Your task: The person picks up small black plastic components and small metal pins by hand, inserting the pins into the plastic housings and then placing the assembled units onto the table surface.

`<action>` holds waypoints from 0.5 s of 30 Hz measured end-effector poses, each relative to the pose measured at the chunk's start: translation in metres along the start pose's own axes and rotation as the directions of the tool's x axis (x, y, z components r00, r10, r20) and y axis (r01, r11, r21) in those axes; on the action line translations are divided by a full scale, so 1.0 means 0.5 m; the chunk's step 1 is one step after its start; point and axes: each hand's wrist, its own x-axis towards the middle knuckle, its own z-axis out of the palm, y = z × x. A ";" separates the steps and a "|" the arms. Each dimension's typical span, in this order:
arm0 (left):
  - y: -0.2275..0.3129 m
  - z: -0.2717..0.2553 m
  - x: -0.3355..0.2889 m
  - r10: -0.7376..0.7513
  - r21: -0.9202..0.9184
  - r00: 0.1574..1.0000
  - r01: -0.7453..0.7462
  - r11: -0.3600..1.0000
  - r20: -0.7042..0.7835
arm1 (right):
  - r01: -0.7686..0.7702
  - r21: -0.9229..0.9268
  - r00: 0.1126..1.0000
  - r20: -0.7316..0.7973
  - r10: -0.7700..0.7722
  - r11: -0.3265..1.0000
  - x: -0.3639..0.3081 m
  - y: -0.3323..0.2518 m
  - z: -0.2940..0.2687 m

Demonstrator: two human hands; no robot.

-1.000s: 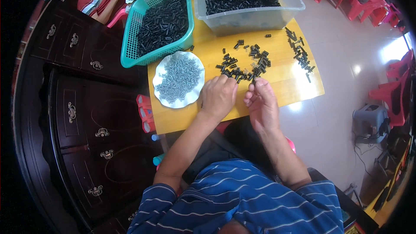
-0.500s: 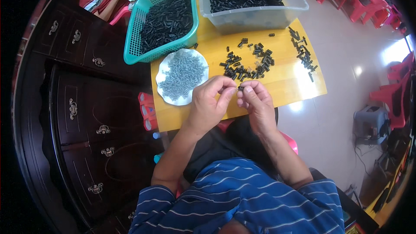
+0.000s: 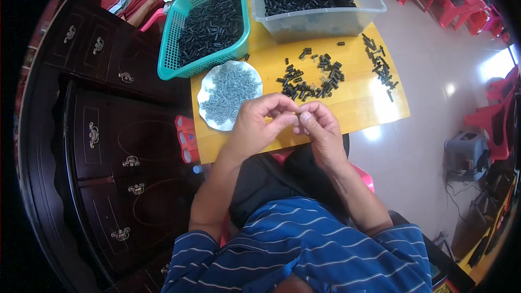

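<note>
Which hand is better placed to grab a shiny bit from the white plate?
Probably the left hand: it is right beside the white plate holding the silvery bits. The right hand is farther away and seems to pinch a small dark piece.

glare spots the table [image 3: 355, 111] and floor [image 3: 418, 84]; edges bow.

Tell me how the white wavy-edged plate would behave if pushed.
The plate looks wide and shallow, so it would probably slide rather than tip. Its small shiny pieces lie loosely heaped, so a jolt might spill some. The teal basket sits close beyond it and would likely block a forward push.
</note>
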 end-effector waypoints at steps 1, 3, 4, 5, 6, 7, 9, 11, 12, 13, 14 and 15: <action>0.000 -0.008 0.005 -0.071 -0.076 0.995 0.077 0.994 0.076 | 0.000 0.001 1.000 0.001 0.000 1.000 0.000 -0.001 -0.002; -0.002 -0.022 0.010 -0.135 -0.142 0.978 0.158 0.977 0.158 | -0.059 0.044 0.994 0.094 0.055 0.997 0.000 -0.004 -0.006; -0.005 -0.029 0.010 -0.165 -0.224 0.976 0.194 0.955 0.142 | -0.057 0.047 0.994 0.094 0.053 0.997 0.001 -0.006 -0.007; -0.008 -0.035 0.012 -0.195 -0.306 0.972 0.226 0.925 0.128 | -0.095 0.113 0.992 0.088 0.086 0.989 0.001 -0.008 -0.007; -0.017 -0.044 0.016 -0.196 -0.304 0.972 0.227 0.925 0.129 | -0.134 0.178 0.989 0.086 0.120 0.975 0.000 -0.009 -0.008; -0.031 -0.053 0.024 -0.202 -0.111 0.979 0.201 0.973 0.002 | -0.134 0.180 0.989 0.086 0.120 0.975 0.001 -0.010 -0.010; -0.061 -0.059 0.031 -0.182 0.092 0.975 0.194 0.977 -0.126 | -0.149 0.298 0.988 0.084 0.129 0.943 0.009 -0.014 -0.017; -0.094 -0.060 0.036 0.255 0.721 0.964 -0.120 0.683 -0.081 | -0.139 0.317 0.990 0.065 0.125 0.938 0.014 -0.013 -0.021; -0.096 -0.053 0.032 0.139 0.704 0.989 -0.063 0.708 -0.051 | -0.141 0.330 0.990 0.050 0.132 0.933 0.014 -0.013 -0.023; -0.097 -0.046 0.028 0.139 0.704 0.989 -0.064 0.708 -0.049 | -0.142 0.344 0.990 0.035 0.139 0.928 0.014 -0.012 -0.025; -0.097 -0.039 0.024 0.161 0.754 0.987 -0.105 0.649 -0.001 | -0.142 0.345 0.990 0.034 0.138 0.928 0.014 -0.012 -0.024; -0.095 -0.035 0.022 0.179 0.797 0.983 -0.147 0.586 0.049 | -0.142 0.345 0.989 0.021 0.144 0.928 0.014 -0.013 -0.023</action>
